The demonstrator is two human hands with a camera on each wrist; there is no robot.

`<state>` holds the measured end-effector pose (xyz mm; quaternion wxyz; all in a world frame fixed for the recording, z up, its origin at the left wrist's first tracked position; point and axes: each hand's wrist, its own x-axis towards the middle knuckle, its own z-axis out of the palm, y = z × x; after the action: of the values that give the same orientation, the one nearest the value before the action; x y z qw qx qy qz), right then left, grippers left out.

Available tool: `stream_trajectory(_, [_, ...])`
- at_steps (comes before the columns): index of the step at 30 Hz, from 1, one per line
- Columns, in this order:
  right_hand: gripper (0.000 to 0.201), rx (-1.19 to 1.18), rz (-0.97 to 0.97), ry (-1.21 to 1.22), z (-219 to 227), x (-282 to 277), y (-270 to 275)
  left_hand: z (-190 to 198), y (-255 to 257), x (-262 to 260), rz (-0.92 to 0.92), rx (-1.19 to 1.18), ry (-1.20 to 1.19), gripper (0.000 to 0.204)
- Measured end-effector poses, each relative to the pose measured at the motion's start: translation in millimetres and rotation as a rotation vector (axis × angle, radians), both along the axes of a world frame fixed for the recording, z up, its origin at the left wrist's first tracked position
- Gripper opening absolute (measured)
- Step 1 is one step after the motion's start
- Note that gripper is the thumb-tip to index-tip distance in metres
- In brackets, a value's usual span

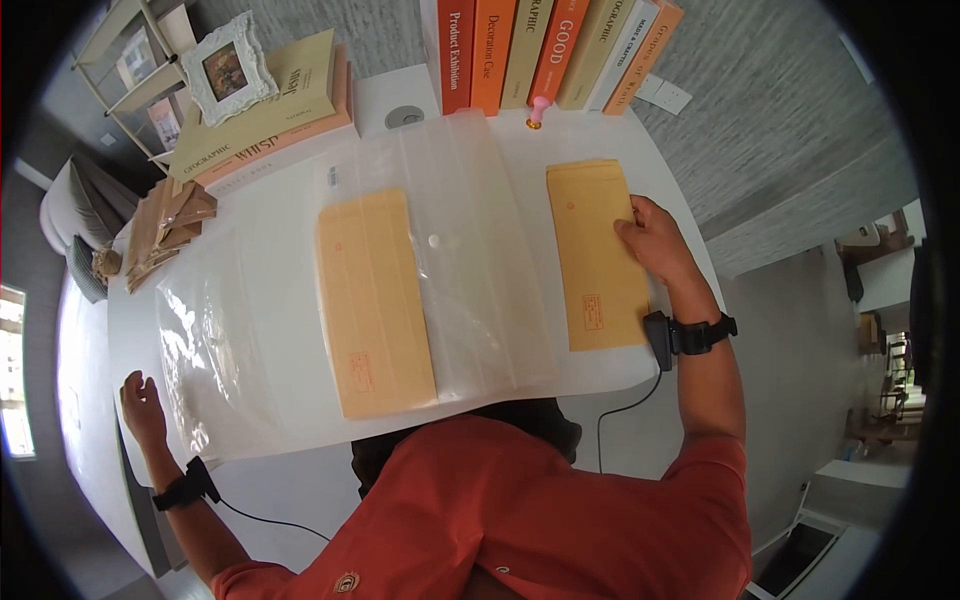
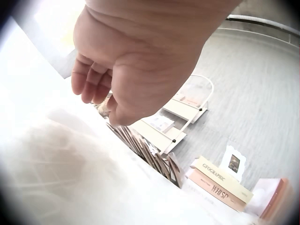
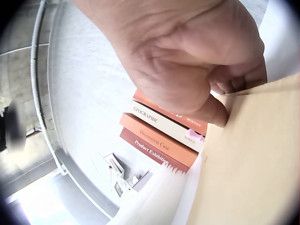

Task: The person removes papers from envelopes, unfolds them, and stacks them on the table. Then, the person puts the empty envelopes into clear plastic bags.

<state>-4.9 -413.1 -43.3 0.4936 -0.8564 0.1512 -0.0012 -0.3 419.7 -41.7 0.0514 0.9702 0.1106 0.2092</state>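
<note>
At the right of the table, in the head view, my right hand (image 1: 658, 240) pinches the right edge of a stack of brown paper envelopes (image 1: 605, 260), thumb on top. The right wrist view shows the thumb pressed on the tan paper (image 3: 253, 154), with the other fingers partly hidden behind its edge. Another brown envelope (image 1: 375, 300) lies at mid-table amid clear plastic sheeting (image 1: 480, 270). My left hand (image 1: 143, 405) hovers by the table's left edge, fingers loosely curled and holding nothing. Beside it lies a glossy clear plastic bag (image 1: 215, 350).
A row of upright books (image 1: 540, 50) stands at the back, with a pink-handled stamp (image 1: 540, 110) before it. Stacked books (image 1: 270, 120) bearing a white picture frame (image 1: 228, 70) sit back left. Folded brown paper bags (image 1: 168, 225) lie near the left edge.
</note>
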Motion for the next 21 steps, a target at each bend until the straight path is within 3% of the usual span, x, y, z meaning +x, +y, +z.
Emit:
stream_trajectory(2, [0.036, 0.033, 0.004, -0.016, -3, 0, 1, 43, -80, -7, -0.072, -0.209, -0.070, 0.027])
stream_trajectory(3, [0.038, -0.004, 0.012, -0.010, -2, 0, 2, 45, -96, -7, -0.199, -0.328, -0.064, 0.022])
stream_trajectory(5, [0.042, -0.081, 0.036, -0.008, 1, 1, 4, 75, -182, -14, -0.274, -0.646, 0.037, 0.019])
stream_trajectory(8, [0.050, -0.419, -0.077, -0.031, 18, -5, 14, 97, -258, -10, -0.442, -0.984, 0.285, 0.028])
stream_trajectory(11, [0.062, -0.435, -0.068, -0.318, 49, -16, 40, 81, -307, 9, -0.613, -1.053, 0.464, 0.043])
stream_trajectory(13, [0.070, -0.185, 0.127, -0.225, 58, -24, 76, 65, -332, 22, -0.581, -1.019, 0.619, 0.055])
stream_trajectory(14, [0.075, -0.063, 0.214, -0.177, 63, -26, 95, 51, -335, 33, -0.606, -0.846, 0.639, 0.062])
stream_trajectory(17, [0.087, -0.026, 0.348, 0.199, 83, -7, 139, 43, -344, 44, -0.549, -0.888, 0.635, 0.065])
stream_trajectory(21, [0.096, -0.127, 0.360, 0.134, 37, 14, 140, 43, -340, 49, -0.502, -0.899, 0.675, 0.052])
